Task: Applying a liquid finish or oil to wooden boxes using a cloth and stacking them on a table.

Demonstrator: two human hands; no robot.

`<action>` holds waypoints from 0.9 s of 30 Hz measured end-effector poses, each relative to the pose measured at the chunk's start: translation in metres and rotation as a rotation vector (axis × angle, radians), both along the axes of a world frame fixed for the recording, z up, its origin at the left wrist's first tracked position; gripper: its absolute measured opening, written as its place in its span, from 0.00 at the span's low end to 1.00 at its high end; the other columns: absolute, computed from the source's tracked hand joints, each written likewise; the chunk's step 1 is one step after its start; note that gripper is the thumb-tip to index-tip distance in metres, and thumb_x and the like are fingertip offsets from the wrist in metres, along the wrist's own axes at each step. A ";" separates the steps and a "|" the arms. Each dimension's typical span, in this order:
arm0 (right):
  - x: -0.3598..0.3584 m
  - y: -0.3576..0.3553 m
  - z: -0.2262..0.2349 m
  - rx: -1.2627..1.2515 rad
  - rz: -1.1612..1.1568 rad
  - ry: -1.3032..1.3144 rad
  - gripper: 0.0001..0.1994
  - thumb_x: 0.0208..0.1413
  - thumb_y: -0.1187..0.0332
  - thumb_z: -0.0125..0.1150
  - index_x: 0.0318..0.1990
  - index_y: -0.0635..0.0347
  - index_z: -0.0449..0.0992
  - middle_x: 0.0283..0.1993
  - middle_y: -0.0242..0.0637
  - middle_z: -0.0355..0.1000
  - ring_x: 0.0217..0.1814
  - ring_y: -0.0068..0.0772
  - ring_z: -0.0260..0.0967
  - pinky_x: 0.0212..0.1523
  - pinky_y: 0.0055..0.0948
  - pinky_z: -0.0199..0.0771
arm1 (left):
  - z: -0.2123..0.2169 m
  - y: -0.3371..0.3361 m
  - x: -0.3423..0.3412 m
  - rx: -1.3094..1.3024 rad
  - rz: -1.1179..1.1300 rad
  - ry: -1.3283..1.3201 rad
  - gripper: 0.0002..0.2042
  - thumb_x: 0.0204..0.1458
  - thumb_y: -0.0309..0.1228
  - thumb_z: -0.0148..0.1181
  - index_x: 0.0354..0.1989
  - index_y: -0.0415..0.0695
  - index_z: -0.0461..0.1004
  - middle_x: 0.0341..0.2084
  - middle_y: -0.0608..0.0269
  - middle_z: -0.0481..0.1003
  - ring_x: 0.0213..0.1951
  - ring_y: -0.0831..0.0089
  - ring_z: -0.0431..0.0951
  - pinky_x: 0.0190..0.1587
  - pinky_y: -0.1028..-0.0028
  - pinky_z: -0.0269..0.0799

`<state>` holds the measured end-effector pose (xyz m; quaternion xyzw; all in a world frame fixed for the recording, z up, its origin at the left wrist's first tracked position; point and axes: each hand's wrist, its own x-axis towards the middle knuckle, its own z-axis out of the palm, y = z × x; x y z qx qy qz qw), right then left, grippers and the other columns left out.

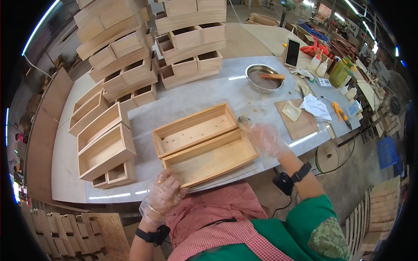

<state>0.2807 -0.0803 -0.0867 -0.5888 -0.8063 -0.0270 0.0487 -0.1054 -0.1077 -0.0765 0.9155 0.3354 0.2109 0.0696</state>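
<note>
Two long open wooden boxes lie side by side in front of me. The far box [196, 129] has several small dark spots on its floor; the near box [213, 158] has a plain yellowish floor. In a clear plastic glove, my left hand [165, 191] is closed on the near box's left front corner. My right hand [266, 138], also gloved, is by the boxes' right end and smeared by motion. At its fingertips, near the far box's right corner, is a small dark-grey thing [244, 121] whose kind I cannot make out.
Paler wooden boxes [106, 152] lie at the left, with tall stacks of them [187, 39] behind. A metal bowl [264, 78] holding a wooden piece stands beyond. On the right are a board [296, 117], a white cloth [315, 108], bottles [341, 71] and a phone [292, 53].
</note>
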 end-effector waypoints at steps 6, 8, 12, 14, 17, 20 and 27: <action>0.005 -0.046 -0.005 0.213 0.088 0.394 0.09 0.59 0.68 0.58 0.44 0.57 0.79 0.37 0.39 0.76 0.40 0.39 0.76 0.41 0.34 0.76 | 0.006 0.002 0.001 -0.063 -0.024 -0.021 0.13 0.42 0.28 0.72 0.31 0.40 0.72 0.33 0.55 0.72 0.50 0.49 0.74 0.54 0.55 0.73; 0.008 -0.039 -0.017 0.142 -0.006 0.517 0.09 0.59 0.68 0.57 0.44 0.57 0.80 0.36 0.39 0.76 0.40 0.39 0.76 0.40 0.35 0.76 | 0.010 0.002 0.002 -0.090 -0.048 -0.039 0.12 0.43 0.27 0.71 0.30 0.40 0.71 0.33 0.54 0.72 0.52 0.49 0.73 0.55 0.55 0.72; -0.003 0.012 -0.024 -0.079 0.095 0.623 0.10 0.59 0.66 0.55 0.41 0.56 0.81 0.38 0.41 0.78 0.43 0.42 0.78 0.41 0.39 0.78 | 0.012 0.001 0.003 -0.092 -0.037 -0.009 0.12 0.44 0.27 0.70 0.30 0.40 0.70 0.31 0.54 0.71 0.50 0.50 0.74 0.53 0.55 0.72; 0.001 0.013 -0.026 -0.032 0.015 0.053 0.10 0.59 0.65 0.55 0.40 0.56 0.81 0.39 0.41 0.78 0.44 0.43 0.78 0.42 0.40 0.79 | 0.012 0.001 0.004 -0.075 -0.029 -0.026 0.12 0.44 0.26 0.70 0.30 0.40 0.70 0.31 0.54 0.71 0.50 0.50 0.74 0.53 0.55 0.71; 0.037 0.002 -0.041 0.165 0.072 0.121 0.11 0.59 0.63 0.53 0.42 0.54 0.80 0.41 0.41 0.78 0.46 0.44 0.78 0.42 0.40 0.79 | 0.014 0.000 0.004 -0.070 -0.001 0.010 0.11 0.45 0.26 0.69 0.31 0.40 0.70 0.32 0.54 0.71 0.49 0.50 0.74 0.52 0.55 0.71; 0.038 -0.005 0.001 -0.140 -0.130 -0.078 0.12 0.60 0.63 0.53 0.46 0.53 0.79 0.40 0.37 0.77 0.42 0.43 0.78 0.40 0.41 0.78 | 0.016 0.001 0.008 -0.087 -0.029 -0.041 0.10 0.47 0.26 0.68 0.31 0.40 0.70 0.32 0.53 0.71 0.49 0.50 0.73 0.51 0.56 0.71; 0.000 0.019 -0.015 0.149 0.172 0.133 0.16 0.59 0.72 0.49 0.54 0.53 0.73 0.41 0.38 0.75 0.40 0.41 0.76 0.39 0.39 0.76 | 0.018 -0.001 0.008 -0.074 -0.008 0.013 0.10 0.49 0.29 0.67 0.29 0.40 0.69 0.31 0.54 0.70 0.47 0.49 0.73 0.49 0.56 0.71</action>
